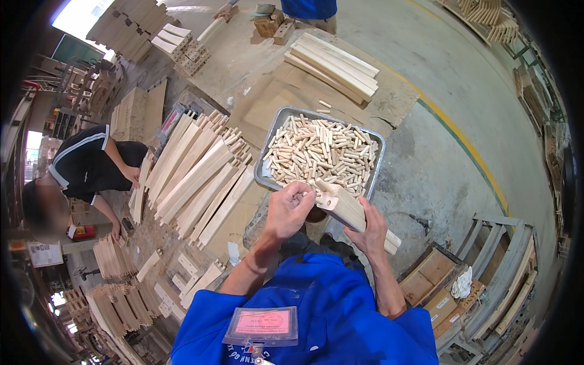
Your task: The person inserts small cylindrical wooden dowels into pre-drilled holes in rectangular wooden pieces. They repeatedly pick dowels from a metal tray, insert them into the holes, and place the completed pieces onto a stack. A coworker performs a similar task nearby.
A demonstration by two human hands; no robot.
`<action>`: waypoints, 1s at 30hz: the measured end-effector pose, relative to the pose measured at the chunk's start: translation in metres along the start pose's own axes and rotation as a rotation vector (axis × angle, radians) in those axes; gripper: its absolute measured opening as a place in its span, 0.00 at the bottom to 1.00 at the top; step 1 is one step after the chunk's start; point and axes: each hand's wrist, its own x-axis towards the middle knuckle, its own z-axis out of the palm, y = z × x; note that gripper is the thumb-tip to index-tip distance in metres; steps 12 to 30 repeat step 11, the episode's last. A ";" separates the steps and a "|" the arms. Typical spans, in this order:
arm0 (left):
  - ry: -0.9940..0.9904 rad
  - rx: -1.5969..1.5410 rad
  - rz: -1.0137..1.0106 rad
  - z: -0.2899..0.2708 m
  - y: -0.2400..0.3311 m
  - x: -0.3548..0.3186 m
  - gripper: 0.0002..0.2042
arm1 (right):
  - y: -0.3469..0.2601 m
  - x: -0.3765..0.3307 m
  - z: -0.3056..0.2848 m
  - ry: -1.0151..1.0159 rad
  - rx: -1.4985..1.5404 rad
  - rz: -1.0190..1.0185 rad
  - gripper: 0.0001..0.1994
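My right hand (pixel 368 230) is wrapped around a pale wooden bar (pixel 348 211), held at a slant in front of my body. A hole shows in the bar's near-left end. Beside that end is my left hand (pixel 291 210), its fingers closed in a pinch; whatever they hold, if anything, is hidden. Just beyond both hands, a metal tray (pixel 260 172) is heaped with short wooden dowels (pixel 322 146). The bar's upper part overlaps the tray's near edge.
Left of the tray lies a pile of wooden bars (pixel 194 170), several with dowels in their ends. More bars (pixel 334 64) are stacked beyond it. A co-worker in black (pixel 91 158) bends over pieces at left; another in blue (pixel 309 7) stands opposite. A wooden rack (pixel 486 249) stands at right.
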 end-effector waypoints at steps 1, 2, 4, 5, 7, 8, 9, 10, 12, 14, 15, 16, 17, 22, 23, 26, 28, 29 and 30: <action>0.012 -0.026 -0.009 0.001 -0.002 0.003 0.10 | -0.002 0.001 0.002 0.005 -0.006 0.016 0.42; 0.025 -0.051 -0.018 0.000 -0.003 0.005 0.11 | -0.003 0.002 0.005 0.021 0.001 0.019 0.42; -0.084 -0.205 -0.139 -0.003 -0.004 0.009 0.12 | -0.005 0.008 0.008 0.055 0.014 0.023 0.43; -0.139 -0.283 -0.198 -0.004 -0.005 0.011 0.12 | -0.008 0.011 0.010 0.066 0.002 0.019 0.44; -0.068 -0.127 -0.080 0.001 -0.010 0.014 0.12 | -0.013 0.017 0.012 0.087 -0.019 0.007 0.46; -0.030 -0.049 -0.021 0.000 -0.013 0.016 0.12 | -0.016 0.019 0.012 0.075 -0.043 0.013 0.46; -0.048 -0.082 -0.062 -0.003 -0.016 0.020 0.11 | -0.019 0.020 0.012 0.064 -0.068 0.018 0.46; -0.067 -0.117 -0.104 -0.005 -0.020 0.025 0.11 | -0.021 0.021 0.011 0.052 -0.095 0.023 0.46; -0.085 -0.152 -0.145 -0.009 -0.024 0.031 0.10 | -0.023 0.022 0.009 0.047 -0.145 0.014 0.46; -0.085 -0.152 -0.145 -0.009 -0.024 0.031 0.10 | -0.023 0.022 0.009 0.047 -0.145 0.014 0.46; -0.085 -0.152 -0.145 -0.009 -0.024 0.031 0.10 | -0.023 0.022 0.009 0.047 -0.145 0.014 0.46; -0.085 -0.152 -0.145 -0.009 -0.024 0.031 0.10 | -0.023 0.022 0.009 0.047 -0.145 0.014 0.46; -0.085 -0.152 -0.145 -0.009 -0.024 0.031 0.10 | -0.023 0.022 0.009 0.047 -0.145 0.014 0.46; -0.085 -0.152 -0.145 -0.009 -0.024 0.031 0.10 | -0.023 0.022 0.009 0.047 -0.145 0.014 0.46; -0.085 -0.152 -0.145 -0.009 -0.024 0.031 0.10 | -0.023 0.022 0.009 0.047 -0.145 0.014 0.46; -0.085 -0.152 -0.145 -0.009 -0.024 0.031 0.10 | -0.023 0.022 0.009 0.047 -0.145 0.014 0.46; -0.085 -0.152 -0.145 -0.009 -0.024 0.031 0.10 | -0.023 0.022 0.009 0.047 -0.145 0.014 0.46; -0.085 -0.152 -0.145 -0.009 -0.024 0.031 0.10 | -0.023 0.022 0.009 0.047 -0.145 0.014 0.46; -0.085 -0.152 -0.145 -0.009 -0.024 0.031 0.10 | -0.023 0.022 0.009 0.047 -0.145 0.014 0.46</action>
